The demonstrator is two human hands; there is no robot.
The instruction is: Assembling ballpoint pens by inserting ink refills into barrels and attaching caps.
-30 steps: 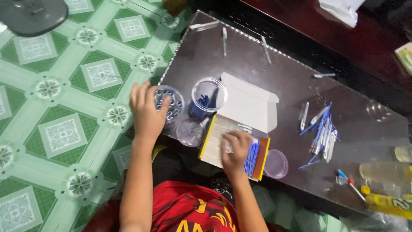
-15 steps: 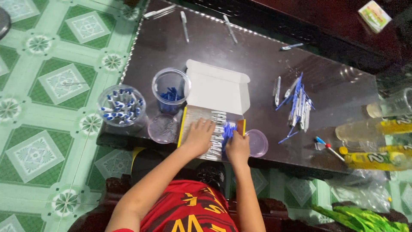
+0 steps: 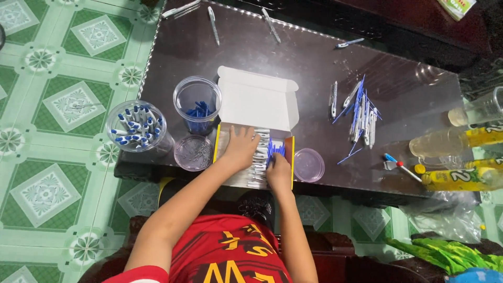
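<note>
- Both hands have settled lower into the open box (image 3: 255,154) at the near edge of the bench (image 3: 314,57) since half a second ago
- left hand (image 3: 240,148) lies flat and open on the pen row, steadying it
- right hand (image 3: 277,173) pinches blue pens (image 3: 273,149) at the box's right side
- Left of the box: cup of blue caps (image 3: 197,106), jar of pens (image 3: 137,127)
- Right of it: loose pen parts (image 3: 360,112), nothing blocking

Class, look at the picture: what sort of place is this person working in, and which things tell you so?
Probably a home used for piecework: a low dark table on green patterned floor tiles, with loose pen parts, tubs of parts and an open box both hands reach into.
</note>
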